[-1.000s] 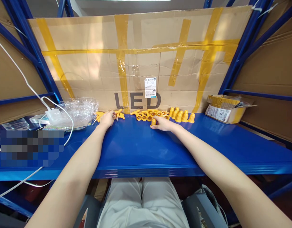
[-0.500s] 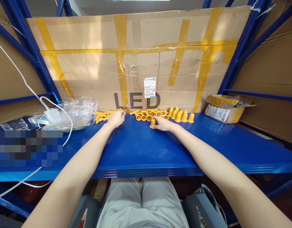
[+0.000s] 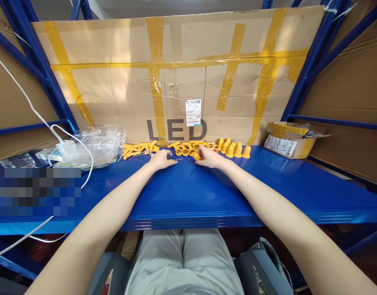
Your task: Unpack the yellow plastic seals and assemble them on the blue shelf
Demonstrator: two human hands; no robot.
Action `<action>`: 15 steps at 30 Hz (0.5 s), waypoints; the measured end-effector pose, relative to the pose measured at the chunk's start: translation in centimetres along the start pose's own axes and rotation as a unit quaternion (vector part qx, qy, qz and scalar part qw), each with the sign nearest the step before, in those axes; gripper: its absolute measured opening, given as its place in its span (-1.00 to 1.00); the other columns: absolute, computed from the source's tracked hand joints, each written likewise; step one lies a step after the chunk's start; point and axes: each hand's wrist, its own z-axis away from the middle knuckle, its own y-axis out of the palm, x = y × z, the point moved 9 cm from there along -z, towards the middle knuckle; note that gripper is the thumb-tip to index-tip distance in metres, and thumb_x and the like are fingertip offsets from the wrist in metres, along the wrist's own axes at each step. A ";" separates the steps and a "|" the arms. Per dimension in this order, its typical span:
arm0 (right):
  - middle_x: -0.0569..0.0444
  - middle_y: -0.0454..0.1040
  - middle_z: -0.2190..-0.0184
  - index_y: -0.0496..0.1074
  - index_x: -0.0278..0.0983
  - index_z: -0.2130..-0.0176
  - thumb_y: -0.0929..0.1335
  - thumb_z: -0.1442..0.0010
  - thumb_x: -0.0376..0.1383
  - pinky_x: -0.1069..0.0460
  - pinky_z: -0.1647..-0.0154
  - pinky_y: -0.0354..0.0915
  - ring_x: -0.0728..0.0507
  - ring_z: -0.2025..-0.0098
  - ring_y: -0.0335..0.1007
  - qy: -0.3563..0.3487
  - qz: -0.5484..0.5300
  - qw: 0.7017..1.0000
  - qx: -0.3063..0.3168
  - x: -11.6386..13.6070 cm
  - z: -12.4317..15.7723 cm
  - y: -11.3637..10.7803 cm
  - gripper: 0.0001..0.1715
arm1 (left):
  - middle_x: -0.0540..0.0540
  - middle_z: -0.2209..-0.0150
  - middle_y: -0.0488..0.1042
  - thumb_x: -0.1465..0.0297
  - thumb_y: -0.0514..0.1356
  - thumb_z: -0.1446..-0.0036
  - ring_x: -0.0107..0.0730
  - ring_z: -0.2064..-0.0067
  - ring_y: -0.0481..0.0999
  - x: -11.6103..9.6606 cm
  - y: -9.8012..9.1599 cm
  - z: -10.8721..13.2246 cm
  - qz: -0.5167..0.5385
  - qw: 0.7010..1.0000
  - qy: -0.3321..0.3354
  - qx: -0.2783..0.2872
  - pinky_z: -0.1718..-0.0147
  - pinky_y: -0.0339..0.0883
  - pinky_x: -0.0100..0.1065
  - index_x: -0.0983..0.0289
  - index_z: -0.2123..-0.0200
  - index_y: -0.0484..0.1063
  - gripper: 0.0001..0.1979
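In the head view, my right hand (image 3: 209,158) has its fingers closed round a yellow bell-shaped cup (image 3: 195,155), which is tilted over. My left hand (image 3: 161,160) is just to the left, low over the shelf, with thumb and fingers curled. A bit of yellow shows between its fingers, but what they hold is mostly hidden. A thin silver chain (image 3: 177,159) lies at its fingertips. Behind my hands lie several more yellow cups (image 3: 185,152), mouths facing me. Yellow T-shaped pieces (image 3: 131,154) with chains are heaped to the left.
Several yellow cups (image 3: 238,151) stand mouth-down at the right. A small open carton (image 3: 288,141) sits farther right. Clear plastic bags (image 3: 100,143) and a white charger with cable (image 3: 67,148) are at the left. A large cardboard sheet (image 3: 127,94) backs the blue shelf (image 3: 191,192).
My left hand has moved right, from the T-shaped pieces towards my right hand, and a chain now shows beside it. The cup in my right hand has gone from upright to tilted.
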 end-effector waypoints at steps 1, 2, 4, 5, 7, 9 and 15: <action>0.02 0.45 0.32 0.29 -0.26 0.27 0.43 -0.01 -0.35 0.02 0.30 0.29 -0.13 0.31 0.38 -0.017 0.005 1.000 -0.004 0.3 0.0 0.0 -0.73 | 0.10 -0.04 0.51 0.05 0.24 0.00 -0.05 -0.08 0.45 0.0 0.0 0.0 0.009 1.000 -0.002 -0.003 -0.03 0.32 -0.14 0.18 0.05 0.48 -0.52; 0.02 0.45 0.32 0.30 -0.26 0.30 0.42 0.00 -0.38 0.02 0.28 0.29 -0.13 0.30 0.38 -0.035 0.009 0.999 -0.008 0.7 -0.1 0.0 -0.75 | 0.09 -0.03 0.51 0.04 0.24 0.01 -0.06 -0.08 0.45 -0.1 0.0 0.1 0.018 1.000 -0.002 -0.004 -0.02 0.32 -0.16 0.18 0.06 0.48 -0.51; 0.00 0.46 0.28 0.32 -0.27 0.31 0.41 0.01 -0.41 0.00 0.22 0.29 -0.15 0.25 0.39 -0.068 0.013 0.997 -0.018 1.4 -0.1 -0.1 -0.77 | 0.08 -0.02 0.52 0.03 0.25 0.03 -0.08 -0.08 0.45 -0.3 0.2 0.1 0.034 0.999 -0.003 -0.003 -0.02 0.32 -0.19 0.17 0.08 0.49 -0.51; -0.02 0.46 0.26 0.33 -0.28 0.30 0.41 0.01 -0.42 -0.01 0.19 0.29 -0.16 0.22 0.39 -0.081 0.012 0.996 -0.022 1.7 -0.1 -0.1 -0.77 | 0.09 -0.02 0.52 0.01 0.25 0.04 -0.08 -0.08 0.45 -0.4 0.3 0.2 0.038 0.999 -0.005 -0.002 -0.02 0.32 -0.19 0.17 0.09 0.49 -0.50; -0.02 0.47 0.24 0.35 -0.29 0.28 0.41 0.00 -0.42 -0.01 0.17 0.29 -0.16 0.21 0.40 -0.101 0.005 0.994 -0.031 2.0 -0.1 -0.1 -0.77 | 0.10 -0.02 0.52 -0.02 0.25 0.06 -0.07 -0.08 0.45 -0.5 0.5 0.1 0.042 0.999 -0.009 -0.004 -0.01 0.33 -0.20 0.17 0.11 0.49 -0.48; -0.01 0.47 0.25 0.35 -0.28 0.27 0.41 -0.01 -0.41 -0.01 0.18 0.30 -0.16 0.22 0.40 -0.116 -0.004 0.993 -0.037 2.2 -0.1 -0.2 -0.78 | 0.10 -0.02 0.53 -0.06 0.24 0.08 -0.06 -0.08 0.46 -0.5 0.6 0.1 0.043 0.999 -0.011 -0.009 0.00 0.34 -0.21 0.17 0.12 0.50 -0.45; -0.04 0.48 0.21 0.37 -0.31 0.26 0.41 -0.03 -0.41 -0.04 0.13 0.31 -0.17 0.17 0.42 -0.103 -0.025 0.994 -0.025 1.9 0.1 -0.9 -0.79 | 0.13 0.02 0.55 -0.10 0.22 0.10 -0.08 -0.03 0.50 -0.2 0.7 -0.3 0.042 0.999 -0.010 -0.010 0.02 0.36 -0.25 0.19 0.13 0.50 -0.42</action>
